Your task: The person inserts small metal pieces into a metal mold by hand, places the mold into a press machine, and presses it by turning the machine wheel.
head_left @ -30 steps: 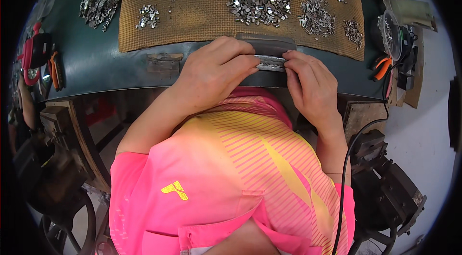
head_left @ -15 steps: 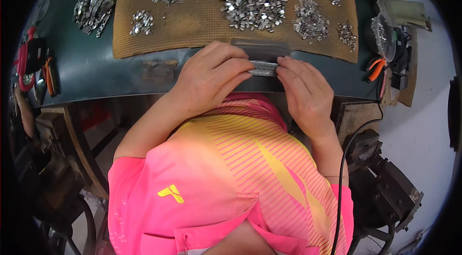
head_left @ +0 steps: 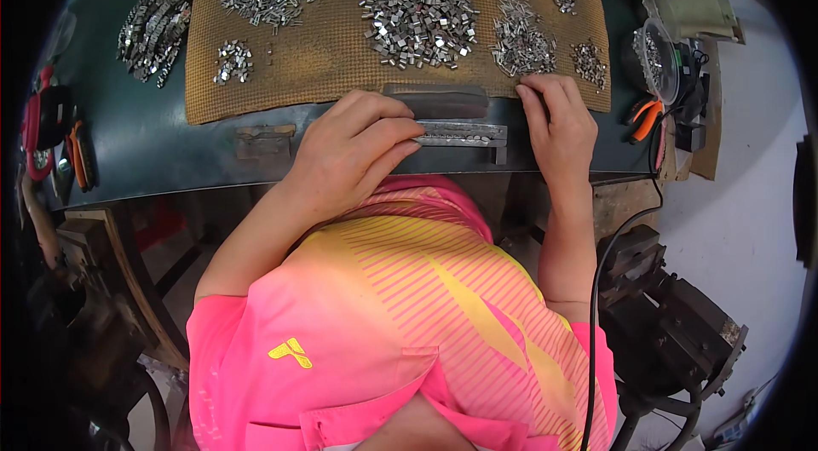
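Near the table's front edge lies a narrow metal jig [head_left: 464,135] with a grooved top and small shiny pieces lined up along it. My left hand [head_left: 354,149] is closed at its left end, thumb and fingers pinching there and hiding that end. My right hand [head_left: 562,123] has moved off the jig to the near edge of a pile of small metal links [head_left: 523,40]. Its thumb and fingertips come together there; whether a link is between them is too small to see. A dark grey block [head_left: 436,101] lies just behind the jig.
A tan textured mat [head_left: 315,76] bears several heaps of metal links, the largest heap [head_left: 413,4] mid-mat. Linked metal strips [head_left: 156,25] lie left of it. Orange-handled pliers [head_left: 649,121] and a clear tub [head_left: 656,59] sit at right. A black cable [head_left: 626,234] hangs beside my right arm.
My right hand has let go of the jig's right end and moved right and away from me to the links. My left hand stays at the left end. The view has shifted slightly.
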### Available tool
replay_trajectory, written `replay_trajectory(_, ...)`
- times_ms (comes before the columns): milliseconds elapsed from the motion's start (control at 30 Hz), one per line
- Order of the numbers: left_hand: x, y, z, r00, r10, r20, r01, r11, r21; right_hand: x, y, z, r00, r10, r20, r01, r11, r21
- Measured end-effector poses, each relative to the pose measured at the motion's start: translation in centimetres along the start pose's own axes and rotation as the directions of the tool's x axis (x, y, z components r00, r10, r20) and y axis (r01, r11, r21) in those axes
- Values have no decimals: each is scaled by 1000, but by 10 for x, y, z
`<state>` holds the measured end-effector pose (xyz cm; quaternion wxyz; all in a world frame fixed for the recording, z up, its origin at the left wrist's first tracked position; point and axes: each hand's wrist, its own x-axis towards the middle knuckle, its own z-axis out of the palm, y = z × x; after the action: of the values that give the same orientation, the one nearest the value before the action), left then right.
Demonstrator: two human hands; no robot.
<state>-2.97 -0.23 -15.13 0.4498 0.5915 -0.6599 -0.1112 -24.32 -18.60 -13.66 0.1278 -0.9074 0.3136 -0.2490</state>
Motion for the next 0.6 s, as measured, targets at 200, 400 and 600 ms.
replay_trajectory(200,-1,0,1,1000,-7,-11,7,1000,-4,-1,2,-6,998,-38,44,37,999,27)
replay_trajectory(400,-1,-3,-2,1000,2,-7,-2,1000,-4,0,-3,0,1000,-26,11,27,999,-25)
replay_trajectory(600,-7,0,-7,1000,-3,-3,3,1000,-25,0,-11,-4,995,-70,66,78,989,-126)
